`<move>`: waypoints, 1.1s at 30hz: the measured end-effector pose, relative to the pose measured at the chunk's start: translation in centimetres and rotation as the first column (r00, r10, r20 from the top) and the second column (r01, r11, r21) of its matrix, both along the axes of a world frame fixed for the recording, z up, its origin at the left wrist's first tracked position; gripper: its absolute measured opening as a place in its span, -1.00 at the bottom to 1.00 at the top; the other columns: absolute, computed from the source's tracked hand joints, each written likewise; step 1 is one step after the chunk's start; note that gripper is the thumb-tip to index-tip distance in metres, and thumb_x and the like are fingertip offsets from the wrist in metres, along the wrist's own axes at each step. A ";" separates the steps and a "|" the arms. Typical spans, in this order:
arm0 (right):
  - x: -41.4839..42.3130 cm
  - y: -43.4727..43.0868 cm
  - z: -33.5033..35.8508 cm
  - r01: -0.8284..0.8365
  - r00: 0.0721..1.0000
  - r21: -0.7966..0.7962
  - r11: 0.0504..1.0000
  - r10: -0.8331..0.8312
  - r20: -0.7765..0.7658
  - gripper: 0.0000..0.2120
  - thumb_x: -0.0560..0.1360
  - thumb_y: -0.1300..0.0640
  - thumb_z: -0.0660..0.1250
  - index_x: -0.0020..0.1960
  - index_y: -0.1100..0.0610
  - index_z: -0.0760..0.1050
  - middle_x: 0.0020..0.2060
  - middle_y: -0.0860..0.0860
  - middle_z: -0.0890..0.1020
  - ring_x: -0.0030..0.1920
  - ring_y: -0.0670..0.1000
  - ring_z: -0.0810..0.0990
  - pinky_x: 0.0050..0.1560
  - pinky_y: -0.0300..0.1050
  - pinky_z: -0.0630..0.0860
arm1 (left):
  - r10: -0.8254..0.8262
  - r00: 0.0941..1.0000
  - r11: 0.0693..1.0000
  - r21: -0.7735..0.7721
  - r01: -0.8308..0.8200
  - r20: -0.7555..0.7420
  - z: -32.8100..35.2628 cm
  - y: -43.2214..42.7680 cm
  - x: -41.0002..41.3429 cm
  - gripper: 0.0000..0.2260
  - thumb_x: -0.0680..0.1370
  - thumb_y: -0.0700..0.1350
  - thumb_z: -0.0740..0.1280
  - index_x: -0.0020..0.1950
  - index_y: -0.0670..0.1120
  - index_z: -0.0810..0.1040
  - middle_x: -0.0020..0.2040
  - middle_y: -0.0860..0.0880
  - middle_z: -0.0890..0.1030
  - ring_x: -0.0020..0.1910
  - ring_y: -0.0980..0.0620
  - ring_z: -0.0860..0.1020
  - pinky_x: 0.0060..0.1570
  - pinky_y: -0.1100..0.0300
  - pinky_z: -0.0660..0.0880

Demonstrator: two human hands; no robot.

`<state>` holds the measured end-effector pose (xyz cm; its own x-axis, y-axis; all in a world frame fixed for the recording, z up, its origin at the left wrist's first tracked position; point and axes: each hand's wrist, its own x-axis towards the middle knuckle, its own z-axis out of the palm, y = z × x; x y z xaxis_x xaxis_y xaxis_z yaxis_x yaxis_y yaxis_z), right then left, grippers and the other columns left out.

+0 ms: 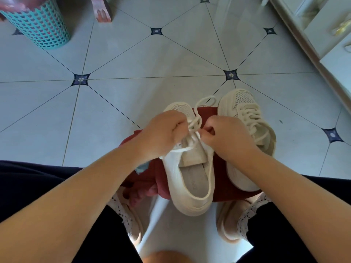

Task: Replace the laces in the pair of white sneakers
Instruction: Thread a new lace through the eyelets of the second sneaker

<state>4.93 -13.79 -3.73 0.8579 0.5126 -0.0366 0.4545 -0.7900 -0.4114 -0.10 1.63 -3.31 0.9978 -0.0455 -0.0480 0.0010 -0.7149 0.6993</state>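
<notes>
A white sneaker point(191, 185) lies heel toward me on a red cloth point(224, 188) between my knees. Its white lace point(197, 118) loops above the eyelets. My left hand point(163, 133) pinches the lace on the left side of the tongue. My right hand point(226, 137) pinches the lace on the right side, fingers curled. Both hands cover most of the eyelets. The second white sneaker point(250, 133) stands to the right, fully laced, partly behind my right hand.
A teal plastic basket point(38, 25) stands at the far left on the tiled floor point(133, 59). A white cabinet point(326, 38) runs along the right. My own feet in light shoes point(228, 223) flank the cloth.
</notes>
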 end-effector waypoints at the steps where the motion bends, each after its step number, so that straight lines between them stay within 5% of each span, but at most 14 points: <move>1: 0.4 -0.3 0.0 0.028 1.000 -0.006 1.000 -0.028 0.009 -0.71 0.50 0.03 0.27 -0.33 0.16 0.42 -0.46 -0.02 0.44 -0.40 -0.01 0.41 -0.42 -0.18 0.22 | 0.013 1.000 0.991 -0.130 -0.014 -0.013 1.0 0.6 -0.4 -0.82 0.48 -0.14 0.16 -0.29 -0.16 0.44 -0.42 0.08 0.36 -0.38 0.19 0.36 -0.35 0.34 0.24; 4: 0.8 -0.7 -0.3 0.029 1.000 0.008 1.000 -0.029 -0.002 -0.72 0.50 0.07 0.26 -0.30 0.23 0.47 -0.46 0.00 0.46 -0.41 -0.02 0.40 -0.30 -0.28 0.31 | -0.055 0.990 0.840 -0.541 -0.024 -0.129 3.9 3.2 -2.1 -0.88 0.38 -0.09 0.21 -0.35 -0.01 0.48 -0.45 0.12 0.39 -0.46 0.19 0.31 -0.37 0.41 0.29; 6: 0.3 -0.5 -0.5 0.014 0.999 0.054 0.998 -0.012 -0.039 -0.73 0.49 0.05 0.27 -0.27 0.22 0.47 -0.43 0.00 0.49 -0.40 -0.05 0.39 -0.24 -0.34 0.31 | -0.064 0.985 0.809 -0.587 -0.042 -0.159 4.4 4.0 -2.8 -0.89 0.37 -0.08 0.24 -0.32 0.02 0.53 -0.41 0.14 0.45 -0.46 0.21 0.34 -0.38 0.44 0.32; 11: 0.2 -0.2 -0.5 0.005 0.997 0.104 0.995 0.004 -0.083 -0.85 0.49 0.04 0.31 -0.20 0.10 0.49 -0.39 -0.13 0.48 -0.39 -0.16 0.41 -0.27 -0.48 0.32 | 0.173 0.975 0.984 -0.015 -0.176 -0.143 1.8 1.9 -1.0 -0.89 0.49 -0.10 0.29 -0.23 -0.04 0.55 -0.43 0.10 0.48 -0.50 0.20 0.37 -0.46 0.40 0.27; 17: 0.1 -0.3 -0.7 0.043 0.992 0.155 0.987 -0.024 -0.126 -0.80 0.48 0.02 0.33 -0.28 0.04 0.44 -0.43 -0.14 0.44 -0.41 -0.17 0.39 -0.31 -0.48 0.31 | 0.058 0.998 0.990 0.129 -0.056 -0.012 0.1 -0.4 0.1 -0.88 0.49 -0.06 0.25 -0.04 0.09 0.56 -0.17 0.15 0.53 -0.15 0.13 0.48 -0.12 0.20 0.41; 22: -0.1 -0.5 -1.0 0.105 0.975 0.221 0.970 -0.056 -0.217 -0.79 0.49 0.03 0.31 -0.27 0.11 0.47 -0.47 -0.12 0.41 -0.45 -0.15 0.36 -0.37 -0.42 0.32 | -0.010 0.999 0.975 0.221 -0.001 0.048 -0.5 -1.3 0.6 -0.81 0.40 -0.07 0.31 -0.02 0.11 0.56 -0.24 0.16 0.42 -0.25 0.19 0.39 -0.30 0.27 0.28; 26: -0.1 -0.5 -0.8 0.103 0.968 0.245 0.964 -0.041 -0.248 -0.75 0.50 0.10 0.28 -0.24 0.27 0.48 -0.46 -0.06 0.39 -0.44 -0.13 0.31 -0.39 -0.33 0.28 | 0.007 0.994 0.965 0.259 -0.035 0.109 -0.4 -1.6 0.9 -0.85 0.48 -0.15 0.29 -0.06 -0.02 0.66 -0.13 0.05 0.55 -0.14 0.07 0.51 -0.17 0.17 0.44; 29: -0.1 -0.6 -0.6 0.071 0.975 0.224 0.972 -0.020 -0.222 -0.74 0.51 0.11 0.28 -0.25 0.28 0.46 -0.43 -0.03 0.41 -0.40 -0.09 0.33 -0.36 -0.33 0.28 | 0.139 0.990 0.986 -0.097 -0.135 0.035 0.7 -1.3 0.3 -0.91 0.41 -0.28 0.40 -0.16 -0.14 0.68 -0.18 -0.10 0.65 -0.26 0.08 0.57 -0.25 0.38 0.43; 31: -0.2 -0.5 -0.5 0.054 0.985 0.203 0.978 -0.018 -0.174 -0.75 0.50 0.10 0.28 -0.30 0.20 0.43 -0.44 -0.07 0.41 -0.43 -0.12 0.33 -0.33 -0.39 0.30 | 0.218 0.976 0.893 -0.401 -0.206 -0.016 2.2 -0.9 -0.2 -0.92 0.37 -0.31 0.42 -0.28 -0.15 0.65 -0.30 -0.07 0.66 -0.34 0.12 0.58 -0.33 0.33 0.49; 33: -0.3 -0.4 -0.5 0.046 0.989 0.183 0.982 -0.019 -0.148 -0.74 0.51 0.08 0.27 -0.30 0.20 0.43 -0.42 -0.02 0.45 -0.41 -0.11 0.35 -0.32 -0.34 0.30 | 0.128 0.992 0.835 -0.537 -0.117 -0.017 4.0 0.1 -1.0 -0.88 0.37 -0.28 0.40 -0.35 -0.11 0.61 -0.44 0.05 0.60 -0.43 0.20 0.55 -0.40 0.43 0.43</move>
